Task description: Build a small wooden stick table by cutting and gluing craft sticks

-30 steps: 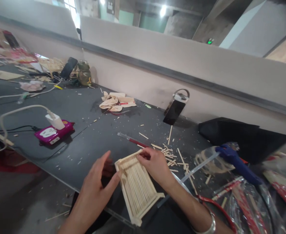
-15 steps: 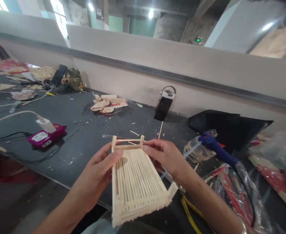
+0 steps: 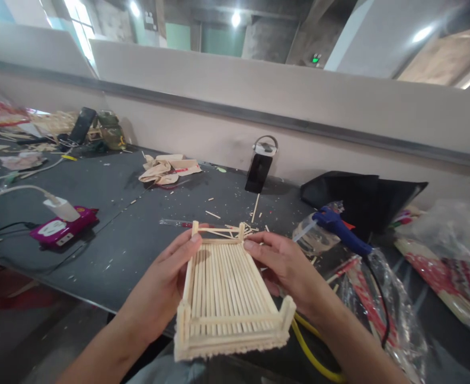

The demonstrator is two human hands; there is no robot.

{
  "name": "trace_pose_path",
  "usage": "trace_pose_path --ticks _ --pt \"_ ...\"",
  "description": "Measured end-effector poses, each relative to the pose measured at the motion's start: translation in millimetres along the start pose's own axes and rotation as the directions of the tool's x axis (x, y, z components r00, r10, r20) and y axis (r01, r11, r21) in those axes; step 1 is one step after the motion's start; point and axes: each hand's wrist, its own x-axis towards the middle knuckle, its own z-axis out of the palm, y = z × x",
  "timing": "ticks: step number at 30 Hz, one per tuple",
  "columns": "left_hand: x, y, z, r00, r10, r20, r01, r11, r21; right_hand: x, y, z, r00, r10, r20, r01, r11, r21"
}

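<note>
Between my hands is a small bed-shaped model made of pale wooden sticks (image 3: 230,282), with a slatted top, corner posts and crossbars at both ends. It is held above the table's front edge, its near end tilted toward me. My left hand (image 3: 170,272) grips the far left side, thumb on the post. My right hand (image 3: 278,261) grips the far right corner, thumb against the post there; its other fingers are partly hidden underneath. Behind the model, loose stick pieces (image 3: 251,231) lie on the dark table (image 3: 118,224).
On the right are a blue hot glue gun (image 3: 344,229), a black bag (image 3: 355,194) and plastic-wrapped sticks (image 3: 371,293). A black device with a handle (image 3: 260,170) leans at the partition (image 3: 202,122). Crumpled brown paper (image 3: 165,169) and a purple power strip (image 3: 64,226) lie left.
The model has tipped so that more of its near-end crossbar shows, and it has shifted slightly right in view. Both hands keep their hold. The camera view has turned a little right.
</note>
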Motion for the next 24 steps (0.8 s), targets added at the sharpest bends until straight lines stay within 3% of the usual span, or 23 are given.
trace_pose_path --ticks 7,10,15,19,24 --pt "20 0 -12.5 0.990 -0.118 0.078 0.125 0.989 -0.084 5 3 -9 1.000 0.005 -0.002 -0.005 1.000 0.020" --pt "23 1 -8.9 0.986 -0.144 0.082 0.151 0.984 -0.090 5 9 -9 1.000 0.003 0.005 -0.004 0.997 0.083" --pt "22 2 3.0 0.987 -0.156 -0.030 0.155 0.987 -0.038 4 22 -10 1.000 0.011 0.019 -0.015 0.981 0.195" --pt "20 2 6.3 0.986 -0.167 -0.001 0.167 0.985 -0.038 3 28 -13 0.998 -0.023 0.064 0.005 0.962 0.274" --pt "19 -3 6.0 0.985 -0.171 0.015 0.172 0.984 -0.036 0 30 -16 0.999 0.023 0.048 -0.034 0.965 0.261"
